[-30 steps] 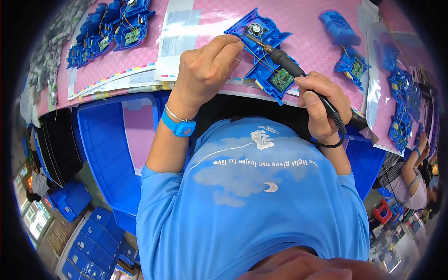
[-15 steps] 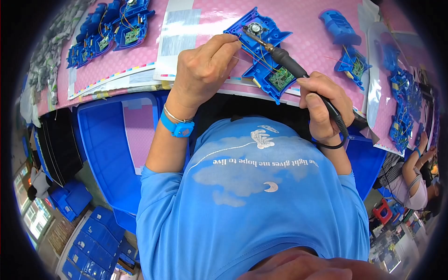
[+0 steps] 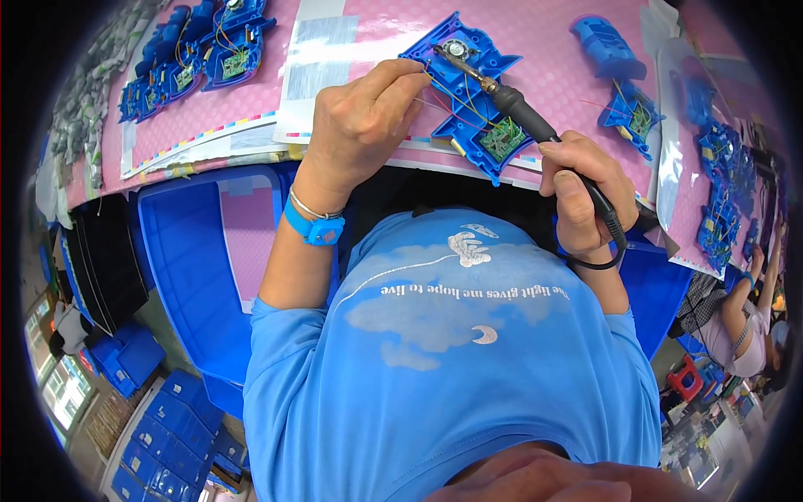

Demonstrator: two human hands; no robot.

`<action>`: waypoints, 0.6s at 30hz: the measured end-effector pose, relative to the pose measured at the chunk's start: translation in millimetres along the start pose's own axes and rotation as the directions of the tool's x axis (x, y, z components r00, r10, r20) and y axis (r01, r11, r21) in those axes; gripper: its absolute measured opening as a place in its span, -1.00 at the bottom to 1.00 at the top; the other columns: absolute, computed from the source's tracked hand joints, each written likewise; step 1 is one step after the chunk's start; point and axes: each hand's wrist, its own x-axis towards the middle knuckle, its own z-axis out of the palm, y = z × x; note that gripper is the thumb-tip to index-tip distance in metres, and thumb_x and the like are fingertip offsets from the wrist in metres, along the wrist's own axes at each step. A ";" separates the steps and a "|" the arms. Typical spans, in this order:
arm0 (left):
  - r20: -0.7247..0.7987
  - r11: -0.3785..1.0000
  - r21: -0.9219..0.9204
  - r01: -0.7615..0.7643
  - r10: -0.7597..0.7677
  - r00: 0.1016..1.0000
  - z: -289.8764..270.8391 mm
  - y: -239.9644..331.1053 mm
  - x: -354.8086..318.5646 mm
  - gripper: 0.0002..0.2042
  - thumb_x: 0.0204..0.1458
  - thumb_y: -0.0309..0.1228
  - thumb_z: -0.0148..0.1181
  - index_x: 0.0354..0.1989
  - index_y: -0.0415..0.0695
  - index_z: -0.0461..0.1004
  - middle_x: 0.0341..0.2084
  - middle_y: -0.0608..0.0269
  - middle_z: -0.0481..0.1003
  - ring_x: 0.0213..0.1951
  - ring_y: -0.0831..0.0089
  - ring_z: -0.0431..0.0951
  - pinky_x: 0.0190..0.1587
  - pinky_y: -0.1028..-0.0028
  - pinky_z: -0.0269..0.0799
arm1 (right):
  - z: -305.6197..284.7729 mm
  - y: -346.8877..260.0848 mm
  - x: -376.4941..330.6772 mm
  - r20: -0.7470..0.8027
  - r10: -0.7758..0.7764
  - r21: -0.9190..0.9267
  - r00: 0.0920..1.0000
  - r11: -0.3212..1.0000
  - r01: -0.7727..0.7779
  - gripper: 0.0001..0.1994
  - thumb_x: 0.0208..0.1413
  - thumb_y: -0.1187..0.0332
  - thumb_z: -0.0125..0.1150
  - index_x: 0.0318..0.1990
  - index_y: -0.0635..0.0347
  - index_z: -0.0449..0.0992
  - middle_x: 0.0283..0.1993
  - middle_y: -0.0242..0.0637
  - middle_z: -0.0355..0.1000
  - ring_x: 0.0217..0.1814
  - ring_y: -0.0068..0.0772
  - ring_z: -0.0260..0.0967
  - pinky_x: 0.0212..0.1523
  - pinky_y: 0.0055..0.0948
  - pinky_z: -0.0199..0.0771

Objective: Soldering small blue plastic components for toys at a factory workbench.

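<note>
Nothing shifted, right hand [image 3: 585, 197] still gripping soldering iron [image 3: 523, 113], left hand [image 3: 364, 121] pinching wire on blue shell [image 3: 468, 84]

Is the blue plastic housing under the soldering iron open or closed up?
Open: the blue housing lies face-up, its green circuit board and wires exposed to the soldering iron.

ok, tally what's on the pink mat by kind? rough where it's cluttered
Blue plastic shell being worked on, under the left hand: 1
Soldering iron, in the right hand: 1
Other loose blue shells near it: 2
Blue shell piles at far left and far right: 2, too crowded to count singly
Total: 6
</note>
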 end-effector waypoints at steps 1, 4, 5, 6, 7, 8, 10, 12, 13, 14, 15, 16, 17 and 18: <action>-0.020 1.000 0.006 -0.017 0.017 1.000 1.6 -2.1 -0.4 -0.75 -0.16 -0.59 0.41 -0.24 -0.15 0.60 -0.24 0.29 0.63 -0.41 0.36 0.67 -0.46 0.48 0.59 | 0.2 -0.4 0.0 -0.002 0.000 0.007 1.000 1.000 0.000 -0.71 0.24 0.38 0.14 -0.04 0.48 0.55 -0.50 -0.23 0.41 -0.53 -0.48 0.28 -0.47 -0.42 0.20; -0.065 1.000 0.019 -0.013 0.014 0.998 -1.5 0.8 0.0 -0.75 -0.16 -0.60 0.41 -0.25 -0.14 0.62 -0.26 0.31 0.62 -0.44 0.38 0.66 -0.49 0.48 0.56 | -2.5 -0.8 -1.7 -0.007 0.000 0.006 1.000 1.000 0.000 -0.70 0.24 0.37 0.14 -0.03 0.48 0.55 -0.51 -0.23 0.40 -0.53 -0.47 0.28 -0.47 -0.43 0.16; -0.091 1.000 0.024 0.007 -0.005 0.996 -3.7 3.2 1.0 -0.75 -0.16 -0.60 0.41 -0.25 -0.13 0.62 -0.28 0.32 0.61 -0.46 0.40 0.66 -0.50 0.48 0.54 | -3.3 -0.1 -1.9 -0.008 0.001 0.006 1.000 1.000 -0.001 -0.70 0.24 0.37 0.14 -0.03 0.48 0.55 -0.51 -0.23 0.40 -0.53 -0.47 0.28 -0.47 -0.43 0.16; -0.090 1.000 0.024 0.007 -0.005 0.996 -5.4 5.2 2.3 -0.75 -0.16 -0.60 0.41 -0.25 -0.13 0.62 -0.28 0.32 0.61 -0.46 0.40 0.66 -0.50 0.48 0.54 | -4.1 1.0 -1.8 -0.032 -0.007 0.034 0.999 0.999 0.008 -0.74 0.18 0.43 0.19 -0.09 0.48 0.57 -0.52 -0.20 0.43 -0.56 -0.43 0.33 -0.51 -0.43 0.23; -0.090 1.000 0.009 -0.001 0.002 0.996 -7.4 7.9 3.9 -0.76 -0.16 -0.60 0.41 -0.26 -0.12 0.63 -0.29 0.32 0.61 -0.47 0.42 0.65 -0.51 0.48 0.53 | -5.1 1.5 -2.0 -0.058 -0.014 0.063 0.998 0.998 0.017 -0.78 0.12 0.48 0.24 -0.15 0.49 0.60 -0.53 -0.18 0.46 -0.58 -0.39 0.38 -0.54 -0.43 0.29; -0.089 1.000 -0.006 -0.010 0.009 0.996 -8.8 10.0 5.6 -0.77 -0.15 -0.59 0.40 -0.27 -0.12 0.63 -0.30 0.33 0.60 -0.49 0.43 0.64 -0.52 0.49 0.52 | -6.3 2.3 -2.8 -0.058 -0.013 0.063 0.998 0.998 0.017 -0.78 0.12 0.48 0.24 -0.15 0.49 0.60 -0.53 -0.18 0.46 -0.58 -0.39 0.38 -0.54 -0.43 0.29; -0.039 1.000 0.002 -0.026 0.026 0.999 -10.5 12.6 8.8 -0.77 -0.14 -0.58 0.40 -0.26 -0.11 0.63 -0.31 0.32 0.59 -0.48 0.43 0.64 -0.51 0.49 0.52 | -7.6 4.0 -4.2 -0.068 -0.023 0.064 0.997 0.998 0.028 -0.78 0.12 0.48 0.24 -0.15 0.50 0.59 -0.54 -0.19 0.45 -0.58 -0.39 0.37 -0.54 -0.43 0.30; 0.012 0.999 0.010 -0.042 0.042 0.999 -9.5 13.2 10.2 -0.77 -0.14 -0.57 0.39 -0.25 -0.11 0.63 -0.31 0.32 0.59 -0.47 0.43 0.64 -0.51 0.50 0.53 | -7.2 3.4 -4.4 -0.072 -0.021 0.069 0.997 0.997 0.026 -0.77 0.12 0.48 0.24 -0.14 0.50 0.59 -0.55 -0.19 0.45 -0.59 -0.40 0.37 -0.54 -0.43 0.30; 0.022 0.998 0.025 -0.059 0.058 0.998 -7.7 12.5 11.1 -0.76 -0.13 -0.55 0.39 -0.23 -0.11 0.62 -0.31 0.31 0.60 -0.44 0.42 0.65 -0.49 0.50 0.54 | -7.3 2.8 -4.4 -0.075 -0.019 0.073 0.997 0.997 0.024 -0.77 0.11 0.48 0.24 -0.14 0.50 0.59 -0.55 -0.19 0.44 -0.59 -0.40 0.36 -0.53 -0.42 0.30; 0.033 0.996 0.038 -0.076 0.075 0.997 -5.8 11.7 11.9 -0.76 -0.13 -0.54 0.39 -0.22 -0.11 0.62 -0.30 0.30 0.60 -0.41 0.41 0.66 -0.47 0.50 0.55 | -7.5 2.2 -4.4 -0.076 -0.019 0.072 0.997 0.997 0.024 -0.77 0.11 0.48 0.24 -0.14 0.50 0.59 -0.55 -0.19 0.44 -0.59 -0.40 0.36 -0.53 -0.42 0.30; 0.033 0.996 0.038 -0.077 0.076 0.997 -4.1 10.7 12.6 -0.76 -0.13 -0.54 0.39 -0.22 -0.11 0.62 -0.30 0.30 0.60 -0.41 0.41 0.66 -0.47 0.50 0.55 | -7.6 1.7 -4.2 -0.070 -0.010 0.072 0.997 0.997 0.015 -0.77 0.11 0.48 0.24 -0.15 0.51 0.59 -0.55 -0.19 0.44 -0.58 -0.39 0.37 -0.53 -0.42 0.30; 0.020 0.996 0.030 -0.083 0.082 0.996 -2.2 9.6 13.0 -0.75 -0.13 -0.52 0.39 -0.21 -0.12 0.61 -0.29 0.29 0.61 -0.39 0.40 0.67 -0.46 0.49 0.56 | -7.6 1.4 -4.4 -0.064 -0.001 0.071 0.998 0.997 0.006 -0.78 0.11 0.48 0.24 -0.15 0.51 0.60 -0.55 -0.18 0.45 -0.58 -0.39 0.38 -0.54 -0.42 0.31; 0.008 0.996 0.022 -0.089 0.089 0.996 -0.7 8.9 13.3 -0.74 -0.14 -0.51 0.40 -0.20 -0.12 0.60 -0.28 0.28 0.62 -0.36 0.39 0.67 -0.44 0.48 0.57 | -7.5 1.1 -4.5 -0.065 -0.001 0.071 0.998 0.997 0.005 -0.78 0.11 0.48 0.24 -0.15 0.51 0.60 -0.55 -0.18 0.45 -0.58 -0.39 0.38 -0.54 -0.42 0.31; 0.009 0.996 0.021 -0.090 0.090 0.996 0.3 8.6 13.5 -0.74 -0.14 -0.51 0.40 -0.20 -0.12 0.60 -0.28 0.28 0.62 -0.36 0.39 0.67 -0.44 0.48 0.57 | -7.4 0.9 -4.5 -0.058 0.007 0.065 0.998 0.998 -0.003 -0.78 0.11 0.48 0.24 -0.16 0.51 0.60 -0.54 -0.17 0.46 -0.58 -0.39 0.39 -0.53 -0.43 0.31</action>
